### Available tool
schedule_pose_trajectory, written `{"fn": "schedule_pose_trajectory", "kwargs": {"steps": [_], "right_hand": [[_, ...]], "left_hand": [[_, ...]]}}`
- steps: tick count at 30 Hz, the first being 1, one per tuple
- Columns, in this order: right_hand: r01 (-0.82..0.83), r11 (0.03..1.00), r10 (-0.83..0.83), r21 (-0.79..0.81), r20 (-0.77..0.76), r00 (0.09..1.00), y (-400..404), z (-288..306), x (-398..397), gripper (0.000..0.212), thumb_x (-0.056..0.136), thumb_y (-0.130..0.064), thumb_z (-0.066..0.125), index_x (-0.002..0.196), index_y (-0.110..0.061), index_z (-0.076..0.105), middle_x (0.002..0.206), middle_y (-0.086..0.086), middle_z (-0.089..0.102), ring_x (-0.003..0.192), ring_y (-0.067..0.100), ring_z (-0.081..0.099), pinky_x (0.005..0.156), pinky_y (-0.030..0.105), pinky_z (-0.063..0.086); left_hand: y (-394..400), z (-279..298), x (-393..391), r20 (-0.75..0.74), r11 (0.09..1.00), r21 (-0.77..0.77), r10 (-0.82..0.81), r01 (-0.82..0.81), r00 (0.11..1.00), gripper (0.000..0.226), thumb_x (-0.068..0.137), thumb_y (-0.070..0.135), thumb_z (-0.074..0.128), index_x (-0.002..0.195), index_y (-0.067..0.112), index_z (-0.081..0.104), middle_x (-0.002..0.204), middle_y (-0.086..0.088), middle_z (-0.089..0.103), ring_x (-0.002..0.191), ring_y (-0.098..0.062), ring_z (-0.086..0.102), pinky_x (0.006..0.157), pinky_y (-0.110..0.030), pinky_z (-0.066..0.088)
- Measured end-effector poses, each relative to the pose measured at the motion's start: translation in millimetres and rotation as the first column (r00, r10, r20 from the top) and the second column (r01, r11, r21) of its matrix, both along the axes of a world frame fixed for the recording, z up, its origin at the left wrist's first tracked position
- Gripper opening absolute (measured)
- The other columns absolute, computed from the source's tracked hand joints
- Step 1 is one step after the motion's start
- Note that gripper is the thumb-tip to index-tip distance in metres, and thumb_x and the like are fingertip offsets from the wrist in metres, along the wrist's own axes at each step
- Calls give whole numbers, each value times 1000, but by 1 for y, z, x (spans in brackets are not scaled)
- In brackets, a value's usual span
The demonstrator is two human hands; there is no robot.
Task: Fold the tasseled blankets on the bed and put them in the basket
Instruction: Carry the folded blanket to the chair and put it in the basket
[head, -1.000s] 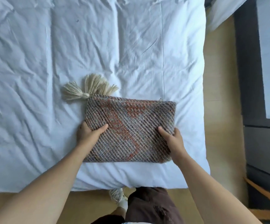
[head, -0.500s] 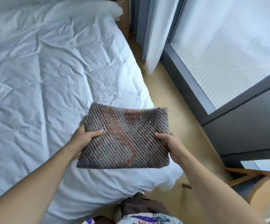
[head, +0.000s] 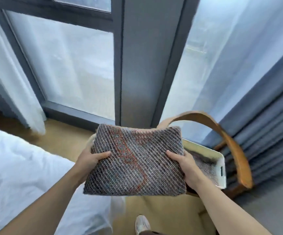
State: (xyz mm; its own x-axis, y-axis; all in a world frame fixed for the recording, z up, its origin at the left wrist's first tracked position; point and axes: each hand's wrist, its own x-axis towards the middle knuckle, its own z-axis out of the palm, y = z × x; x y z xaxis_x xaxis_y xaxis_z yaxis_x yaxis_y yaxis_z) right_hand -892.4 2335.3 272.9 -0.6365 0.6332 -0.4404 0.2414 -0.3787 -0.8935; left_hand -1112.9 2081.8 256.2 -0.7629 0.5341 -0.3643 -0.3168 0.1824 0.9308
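A folded grey and orange woven blanket [head: 137,161] is held up in the air, flat, in front of me. My left hand [head: 90,158] grips its left edge and my right hand [head: 184,164] grips its right edge. Behind its right side sits a white basket [head: 221,168] on a wooden chair, with another grey woven blanket [head: 204,162] lying inside. The held blanket covers the basket's left part. The bed [head: 18,175] with its white duvet lies at the lower left.
The wooden chair's curved backrest [head: 228,138] arches over the basket. A window with a dark frame [head: 137,65] and sheer curtains fills the background, and grey curtains [head: 264,133] hang at right. My shoe [head: 141,223] stands on the tan floor between bed and chair.
The blanket was lifted off the bed in both hands and carried to the right. My view has swung from the bed to the window, and the basket on the chair has come into sight.
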Motion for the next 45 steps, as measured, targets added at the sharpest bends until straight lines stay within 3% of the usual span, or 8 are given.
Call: {"fn": "schedule_pose_trajectory", "kwargs": {"steps": [12, 15, 19, 28, 32, 38, 42, 45], "right_hand": [[569, 821, -571, 54, 39, 820, 130, 1, 220, 37, 81, -14, 82, 115, -7, 70, 101, 11, 80, 92, 33, 77, 85, 46, 60], [611, 787, -617, 86, 89, 782, 169, -9, 240, 35, 79, -16, 85, 110, -8, 71, 95, 8, 81, 86, 29, 78, 77, 40, 60], [600, 791, -611, 118, 175, 772, 240, -31, 245, 34, 77, -20, 86, 106, -11, 72, 97, 8, 80, 86, 28, 77, 73, 36, 60], [471, 881, -453, 55, 390, 802, 364, -140, 172, 30, 77, -31, 87, 102, -21, 73, 100, -1, 78, 90, 22, 75, 87, 44, 61], [410, 911, -381, 50, 481, 789, 379, -201, 130, 28, 82, -29, 82, 106, -20, 71, 104, -2, 75, 96, 22, 71, 94, 46, 57], [365, 914, -389, 177, 636, 667, 376, -274, 101, 42, 88, -44, 73, 120, -17, 68, 118, 6, 72, 111, 31, 65, 97, 39, 51], [245, 926, -377, 287, 699, 607, 359, -280, 94, 66, 92, -47, 66, 146, -16, 45, 143, 10, 58, 132, 34, 51, 109, 45, 42], [-130, 686, -497, 716, 592, 635, 340, -269, 85, 66, 91, -40, 65, 146, -9, 46, 149, 17, 49, 137, 37, 43, 112, 52, 38]], "left_hand": [[273, -6, 131, 32, 829, -38, -557, 558, 830, 52, 82, 11, 79, 126, 28, 56, 114, -2, 73, 97, -21, 74, 84, -40, 58], [327, -28, 153, 118, 799, -94, -584, 594, 803, 53, 81, 12, 80, 127, 22, 56, 113, -4, 72, 101, -25, 71, 95, -48, 54], [397, -63, 166, 221, 780, -170, -566, 602, 794, 50, 83, 12, 78, 126, 19, 54, 114, -5, 71, 97, -22, 71, 73, -33, 55], [488, -146, 123, 304, 769, -435, -364, 468, 881, 46, 86, 11, 75, 126, 15, 53, 104, -3, 68, 88, -20, 67, 67, -32, 50], [496, -185, 85, 226, 747, -552, -294, 371, 929, 46, 80, 26, 81, 117, 26, 53, 117, -4, 68, 101, -26, 67, 96, -52, 52], [506, -234, 68, 67, 657, -679, -390, 329, 918, 40, 87, 36, 71, 119, 31, 48, 126, -4, 64, 117, -30, 60, 104, -55, 46], [507, -236, 91, -185, 616, -765, -489, 187, 852, 65, 89, 34, 68, 142, 16, 35, 141, -16, 51, 129, -37, 49, 106, -52, 41], [504, -241, 114, -507, 617, -780, -717, 99, 478, 80, 84, 35, 68, 152, 16, 32, 157, -18, 32, 144, -40, 29, 118, -55, 24]]}}
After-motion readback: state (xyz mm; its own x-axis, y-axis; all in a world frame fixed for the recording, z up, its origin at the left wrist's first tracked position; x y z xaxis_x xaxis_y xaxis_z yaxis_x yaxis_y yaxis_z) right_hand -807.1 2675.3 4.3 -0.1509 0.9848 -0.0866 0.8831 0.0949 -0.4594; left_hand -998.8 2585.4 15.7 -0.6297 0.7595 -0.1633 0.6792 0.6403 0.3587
